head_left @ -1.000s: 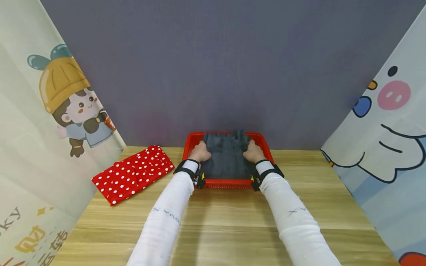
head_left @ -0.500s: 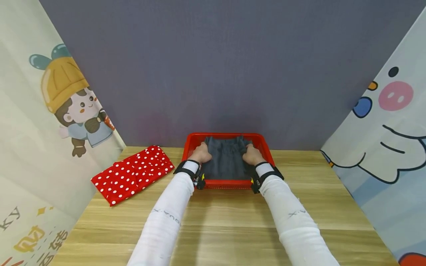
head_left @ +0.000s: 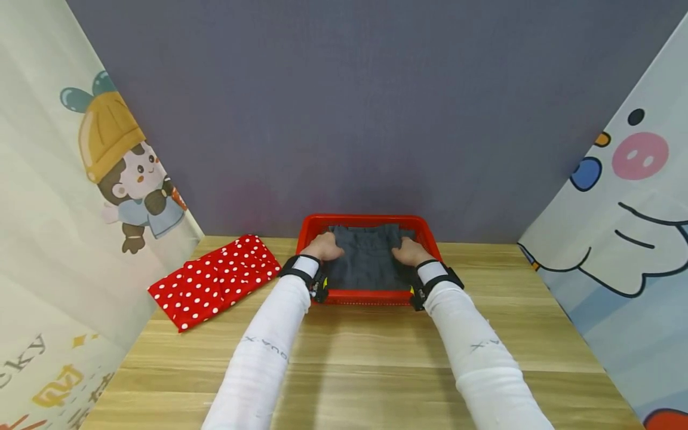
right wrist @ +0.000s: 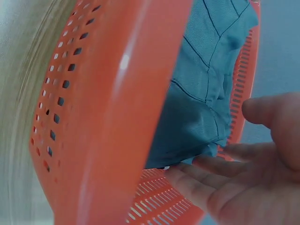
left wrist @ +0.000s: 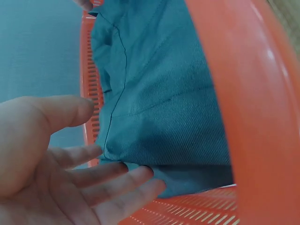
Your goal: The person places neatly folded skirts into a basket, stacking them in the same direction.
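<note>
A dark folded garment with stitched seams [head_left: 368, 260] lies inside a red plastic basket [head_left: 371, 297] at the back of the table. My left hand [head_left: 325, 246] is in the basket at the garment's left side. In the left wrist view, its thumb is apart from the cloth and its fingertips [left wrist: 157, 186] are right at the garment's edge. My right hand [head_left: 411, 252] is at the opposite side. Its fingers [right wrist: 197, 180] are extended along the cloth's edge in the right wrist view, with the thumb held away.
A folded red cloth with white dots [head_left: 215, 280] lies on the wooden table [head_left: 371, 370] to the left of the basket. A grey wall [head_left: 355, 119] rises right behind the basket. Printed curtains [head_left: 43, 197] flank the table on both sides.
The garment's far edge has dropped from above the basket's back rim to below it and lies flatter. Both hands have shifted slightly down and apart from the cloth's upper corners.
</note>
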Motion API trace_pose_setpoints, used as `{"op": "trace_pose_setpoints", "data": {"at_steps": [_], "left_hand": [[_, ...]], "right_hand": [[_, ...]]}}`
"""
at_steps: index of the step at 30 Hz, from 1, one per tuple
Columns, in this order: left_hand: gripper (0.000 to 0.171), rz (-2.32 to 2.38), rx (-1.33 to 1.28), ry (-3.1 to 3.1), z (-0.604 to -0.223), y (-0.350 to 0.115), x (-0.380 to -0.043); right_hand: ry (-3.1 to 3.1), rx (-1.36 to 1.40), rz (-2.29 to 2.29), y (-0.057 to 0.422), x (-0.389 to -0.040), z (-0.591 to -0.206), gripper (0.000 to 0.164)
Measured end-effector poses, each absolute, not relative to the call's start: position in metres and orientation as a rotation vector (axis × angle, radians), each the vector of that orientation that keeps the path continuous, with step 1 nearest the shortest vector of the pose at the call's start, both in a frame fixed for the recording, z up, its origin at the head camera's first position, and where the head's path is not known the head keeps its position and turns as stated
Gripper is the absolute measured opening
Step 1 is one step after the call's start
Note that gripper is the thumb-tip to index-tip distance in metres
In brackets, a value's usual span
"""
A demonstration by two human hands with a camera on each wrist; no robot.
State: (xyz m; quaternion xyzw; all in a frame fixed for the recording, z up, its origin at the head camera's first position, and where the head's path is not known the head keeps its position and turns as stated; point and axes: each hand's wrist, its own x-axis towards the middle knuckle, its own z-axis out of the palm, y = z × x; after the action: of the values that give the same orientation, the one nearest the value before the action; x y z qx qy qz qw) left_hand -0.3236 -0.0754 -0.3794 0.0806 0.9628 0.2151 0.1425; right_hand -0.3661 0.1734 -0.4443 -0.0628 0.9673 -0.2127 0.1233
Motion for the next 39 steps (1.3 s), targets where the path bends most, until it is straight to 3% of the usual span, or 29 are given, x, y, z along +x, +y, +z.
{"op": "trace_pose_setpoints", "data": {"at_steps": [5, 7, 10, 14, 17, 29, 39], "left_hand": [[0.052, 0.499, 0.341, 2.741, -0.378, -0.078, -0.323], [0.053, 0.461, 0.376, 2.726, -0.373, -0.079, -0.320], [0.055, 0.427, 0.428, 2.722, -0.365, -0.080, -0.314], [0.056, 0.367, 0.491, 2.742, -0.357, -0.083, -0.304], [0.054, 0.308, 0.533, 2.778, -0.354, -0.084, -0.294], [0.027, 0.173, 0.660, 3.102, -0.367, -0.087, -0.247], [0.017, 0.248, 0.893, 3.371, -0.387, -0.093, -0.204]], "right_hand": [[2.814, -0.372, -0.462, 0.210, -0.438, -0.522, 0.075], [2.763, -0.412, -0.419, 0.211, -0.434, -0.513, 0.074], [2.754, -0.470, -0.374, 0.201, -0.399, -0.468, 0.073], [2.793, -0.477, -0.419, 0.177, -0.332, -0.396, 0.058], [2.880, -0.534, -0.443, 0.170, -0.301, -0.371, 0.048], [3.112, -0.722, -0.456, 0.176, -0.246, -0.382, 0.026], [3.297, -0.850, -0.545, 0.183, -0.213, -0.406, 0.013]]}}
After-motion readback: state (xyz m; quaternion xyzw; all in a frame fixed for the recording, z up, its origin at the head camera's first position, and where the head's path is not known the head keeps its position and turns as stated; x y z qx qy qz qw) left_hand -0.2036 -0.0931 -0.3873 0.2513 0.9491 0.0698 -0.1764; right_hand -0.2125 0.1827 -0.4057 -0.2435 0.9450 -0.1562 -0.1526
